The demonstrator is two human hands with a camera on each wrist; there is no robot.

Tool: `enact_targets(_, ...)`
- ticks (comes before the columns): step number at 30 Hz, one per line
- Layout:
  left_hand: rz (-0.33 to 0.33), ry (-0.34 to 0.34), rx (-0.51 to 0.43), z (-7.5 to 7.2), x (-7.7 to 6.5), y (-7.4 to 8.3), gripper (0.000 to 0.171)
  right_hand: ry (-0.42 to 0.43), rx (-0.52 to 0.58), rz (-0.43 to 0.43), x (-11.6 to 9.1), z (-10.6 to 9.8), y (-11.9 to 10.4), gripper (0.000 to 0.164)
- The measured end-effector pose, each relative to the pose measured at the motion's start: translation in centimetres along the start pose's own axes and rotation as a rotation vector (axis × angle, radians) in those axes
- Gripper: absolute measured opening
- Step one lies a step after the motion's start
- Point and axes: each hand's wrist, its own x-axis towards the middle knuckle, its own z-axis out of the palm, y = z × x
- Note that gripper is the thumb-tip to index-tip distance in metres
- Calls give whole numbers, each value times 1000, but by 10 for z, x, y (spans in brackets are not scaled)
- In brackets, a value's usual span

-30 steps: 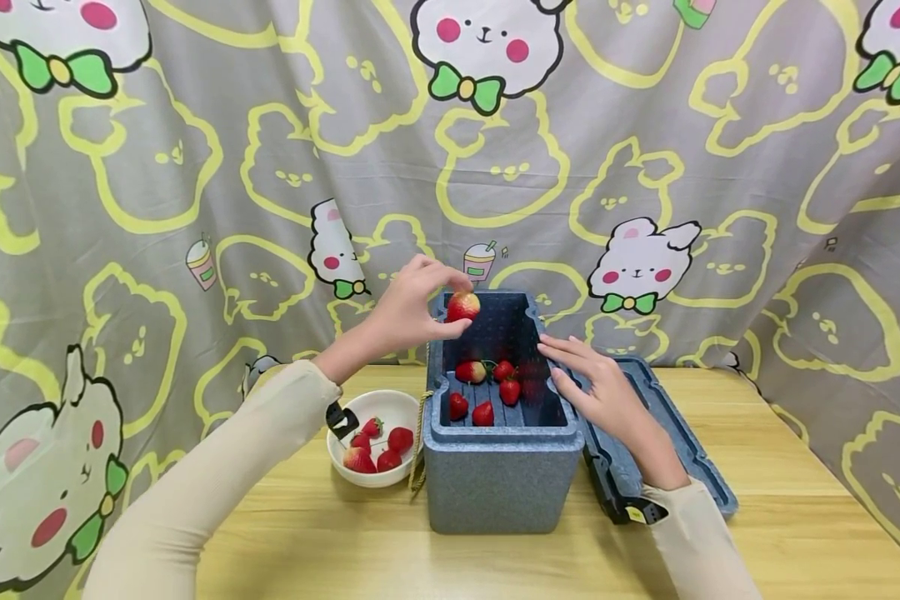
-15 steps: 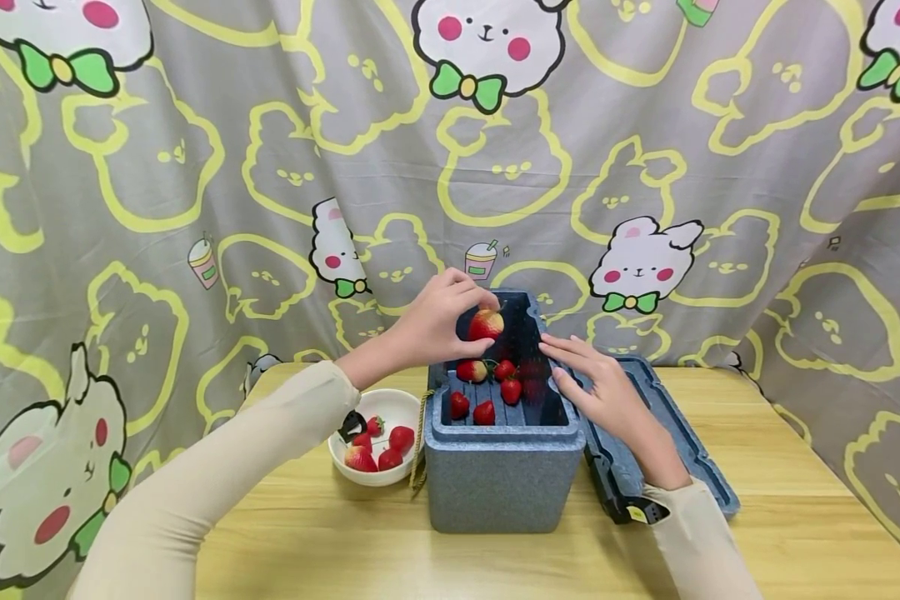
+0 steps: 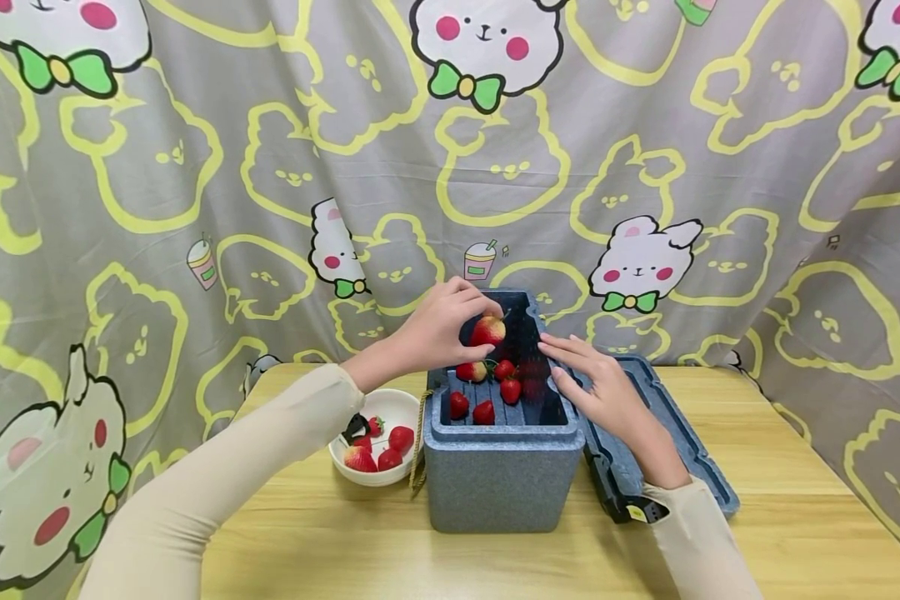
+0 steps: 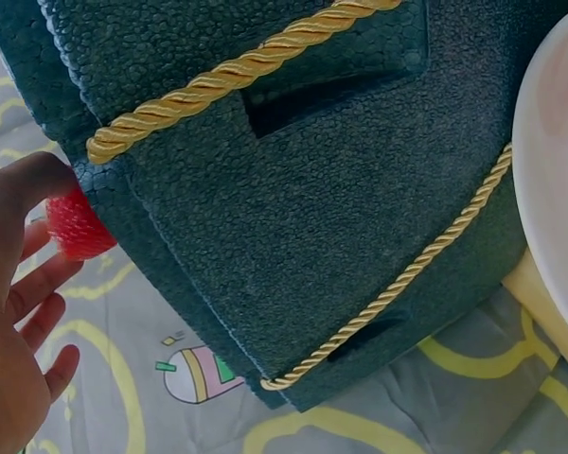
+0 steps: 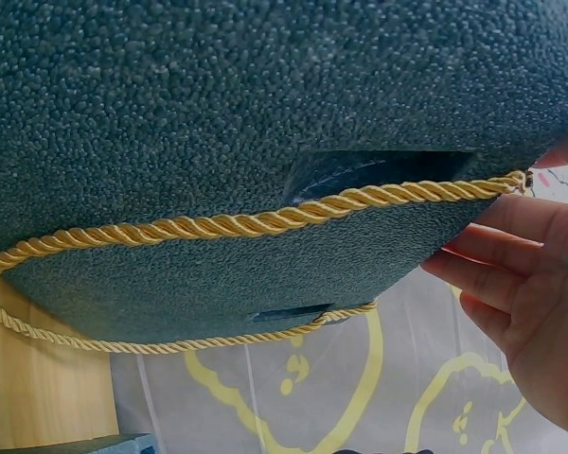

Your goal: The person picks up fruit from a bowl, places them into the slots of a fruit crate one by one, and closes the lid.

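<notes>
Over the open top of a grey foam box (image 3: 504, 487), my left hand (image 3: 444, 327) pinches a large red-and-yellow strawberry (image 3: 489, 332) between thumb and fingers. The left wrist view shows this strawberry (image 4: 79, 227) beside the box's upper edge, partly covered by the hand (image 4: 19, 284). Several red strawberries (image 3: 483, 412) lie on the ribbed floor of the box. My right hand (image 3: 596, 379) rests with extended fingers on the box's right rim. In the right wrist view its fingers (image 5: 497, 260) lie along the box edge near a gold rope handle (image 5: 265, 222).
Left of the box stands a white bowl (image 3: 345, 475) with several strawberries in it. The box's grey lid (image 3: 690, 446) lies on the wooden table (image 3: 307, 542) at the right, under my right forearm. A patterned curtain (image 3: 390, 167) hangs behind the table.
My left hand has moved right and slightly down with the strawberry, from the box's left rim to over its inside. The right hand stays on the rim.
</notes>
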Motion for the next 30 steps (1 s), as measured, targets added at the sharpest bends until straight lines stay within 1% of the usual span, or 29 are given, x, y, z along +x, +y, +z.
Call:
enact_targets(8,-6,-10,-26,2,-3,-3,31,-8,-2,11,-1,0,-1,38)
enact_targets(17,-30,-7,-18,2,-10,-9,24,-3,4,6,-1,0,-1,38)
enact_targets(24,-69,8,-40,-1,-20,-18,24,-3,8,3,-1,0,-1,39)
enact_targets(30,-101,38,-23,-5,-33,-28,23,0,13,3,0,0,0,39)
